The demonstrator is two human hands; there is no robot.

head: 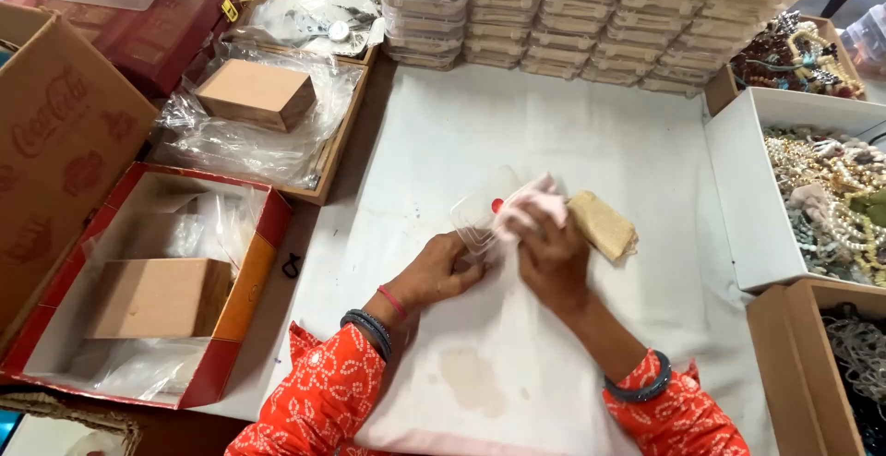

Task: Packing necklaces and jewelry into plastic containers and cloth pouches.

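- Clear plastic box (pixel 480 205) with a small red spot lies on the white cloth (pixel 554 124) near the middle of the table, just ahead of both hands.
- Pink cloth (pixel 535 205) is pressed against the box's right side, partly covering it.
- Left hand (pixel 441 270) has its fingers curled at the box's near edge, touching it; whether it truly grips the box I cannot tell.
- Right hand (pixel 552 255) is closed over the pink cloth, pushing it onto the box.
- Tan pouch (pixel 604 225) lies just right of the pink cloth, touching or nearly touching it.
- Both wrists carry dark bangles, and the sleeves are orange with white dots.
- Stacks of clear boxes (pixel 591 13) stand in rows along the far edge of the white cloth.
- White tray (pixel 738 198) at the right holds a heap of bead strings (pixel 831 188).
- Red carton (pixel 240 308) at the left holds a brown block (pixel 157 297) and crumpled plastic film.
- Wooden tray (pixel 337 156) beyond it holds another brown block (pixel 257 94) on clear plastic.
- Faint brown stain (pixel 471 382) marks the white cloth between the forearms.
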